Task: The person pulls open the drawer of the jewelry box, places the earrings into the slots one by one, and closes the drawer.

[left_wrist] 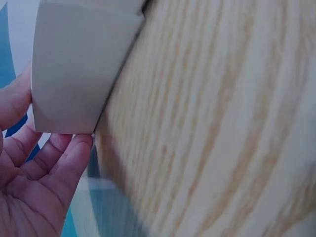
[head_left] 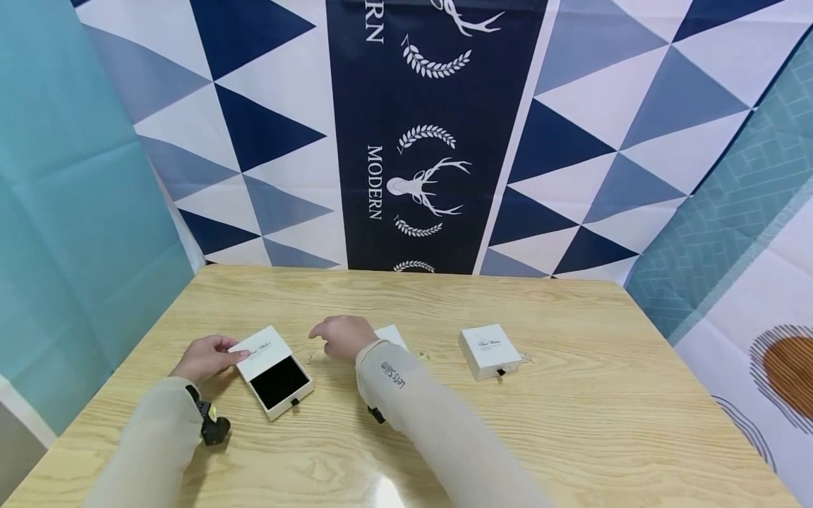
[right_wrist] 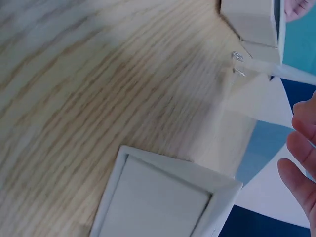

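Observation:
My left hand (head_left: 206, 361) grips the left edge of a white gift box (head_left: 259, 353), thumb on its printed top. The box's drawer (head_left: 279, 383) is pulled partway out and shows a black lining. In the left wrist view the fingers (left_wrist: 64, 163) curl against the plain side of the box (left_wrist: 84, 69). Right of this box, my right hand (head_left: 346, 336) hovers over the table. It appears to pinch a small clear bag (right_wrist: 276, 70) with tiny silvery pieces (right_wrist: 238, 58) at its end; the pinch itself lies outside the right wrist view.
A second white box (head_left: 392, 336) is mostly hidden behind the right forearm, with a tiny item (head_left: 424, 355) beside it. Farther right, a third white box (head_left: 489, 349) has a black pull tab and a small clear packet (head_left: 526, 358) next to it. Patterned cloth hangs behind the wooden table (head_left: 603, 395).

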A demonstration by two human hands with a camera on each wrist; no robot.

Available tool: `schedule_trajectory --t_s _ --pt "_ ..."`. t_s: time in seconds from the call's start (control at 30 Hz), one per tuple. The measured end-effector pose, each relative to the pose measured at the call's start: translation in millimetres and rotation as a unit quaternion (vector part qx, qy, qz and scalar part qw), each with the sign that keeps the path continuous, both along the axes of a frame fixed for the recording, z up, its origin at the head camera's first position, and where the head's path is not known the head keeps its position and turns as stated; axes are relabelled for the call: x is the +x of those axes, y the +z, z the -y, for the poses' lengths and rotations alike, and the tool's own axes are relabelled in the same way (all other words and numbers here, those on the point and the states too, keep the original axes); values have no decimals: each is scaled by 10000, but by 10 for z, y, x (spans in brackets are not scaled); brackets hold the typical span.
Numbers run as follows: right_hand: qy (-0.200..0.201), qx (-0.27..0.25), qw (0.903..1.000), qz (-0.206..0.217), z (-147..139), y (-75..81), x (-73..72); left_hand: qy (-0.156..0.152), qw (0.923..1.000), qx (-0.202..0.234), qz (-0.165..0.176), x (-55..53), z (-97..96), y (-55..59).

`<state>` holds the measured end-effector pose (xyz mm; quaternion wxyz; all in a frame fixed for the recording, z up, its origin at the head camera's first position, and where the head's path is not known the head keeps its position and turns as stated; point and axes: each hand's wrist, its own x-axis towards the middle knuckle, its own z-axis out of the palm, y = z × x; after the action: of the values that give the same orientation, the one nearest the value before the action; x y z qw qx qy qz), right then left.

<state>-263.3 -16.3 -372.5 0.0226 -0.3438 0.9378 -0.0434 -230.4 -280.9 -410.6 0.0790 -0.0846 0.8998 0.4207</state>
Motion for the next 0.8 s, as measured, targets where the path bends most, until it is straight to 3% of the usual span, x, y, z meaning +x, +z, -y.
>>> schedule_trajectory --t_s 0.17,0.43,0.63,0.8 --pt "461 740 9937 -706 72 -28 19 -41 10000 -63 -22 -4 -10 22" --pt "758 1451 9778 -1308 221 -198 18 -43 9999 -110 -7 -3 -6 26" --pt "708 1825 9695 -1476 294 -305 42 -35 10000 -39 19 -42 21 -61" --pt "491 1835 9716 -1409 305 -293 51 -55 10000 15 14 -58 22 -69"
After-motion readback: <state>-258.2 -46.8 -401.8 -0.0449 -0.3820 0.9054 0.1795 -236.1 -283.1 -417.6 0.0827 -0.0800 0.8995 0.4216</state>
